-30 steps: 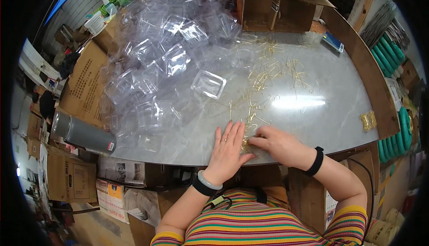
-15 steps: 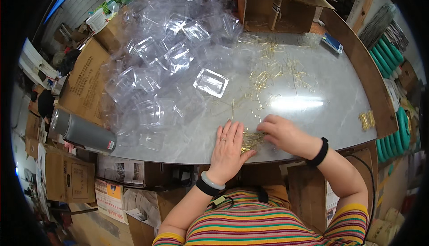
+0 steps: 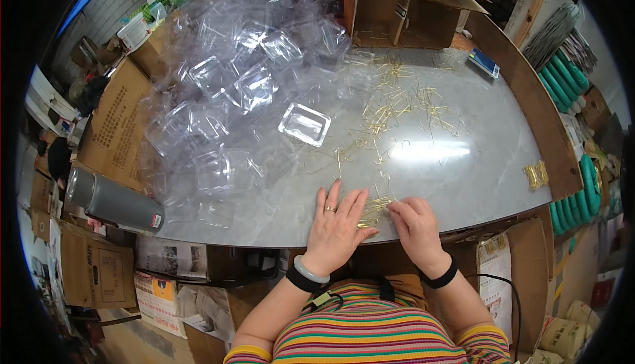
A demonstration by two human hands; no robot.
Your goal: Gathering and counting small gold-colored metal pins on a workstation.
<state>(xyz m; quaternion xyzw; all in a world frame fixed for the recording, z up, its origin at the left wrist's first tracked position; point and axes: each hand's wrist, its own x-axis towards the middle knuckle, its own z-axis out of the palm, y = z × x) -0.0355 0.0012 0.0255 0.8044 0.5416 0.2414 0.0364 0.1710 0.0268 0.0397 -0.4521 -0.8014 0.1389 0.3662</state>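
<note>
My left hand (image 3: 334, 230) lies flat near the table's front edge, fingers spread, a ring on one of them. Between my two hands is a small heap of thin gold wire hooks (image 3: 375, 209), partly hidden by my left thumb and palm. At the heap's right side my right hand (image 3: 418, 230) has thumb and fingertips pinched together on the ends of the gold wire hooks. More loose gold hooks (image 3: 387, 111) are strewn farther back on the grey tabletop (image 3: 489, 185). One clear plastic blister shell (image 3: 305, 124) rests apart, left of these hooks.
A big heap of clear plastic shells (image 3: 254, 89) covers the table's left side. A grey flask (image 3: 118, 200) lies at the left edge. Cardboard walls (image 3: 539, 109) border the table, with an open carton (image 3: 403, 20) behind. A bundle of gold hooks (image 3: 536, 175) and a blue box (image 3: 484, 63) sit right.
My right hand has dropped nearer the front edge, its forearm swinging inward, and now pinches at the heap's right end. My left hand stays flat. The whole view has shifted slightly.
</note>
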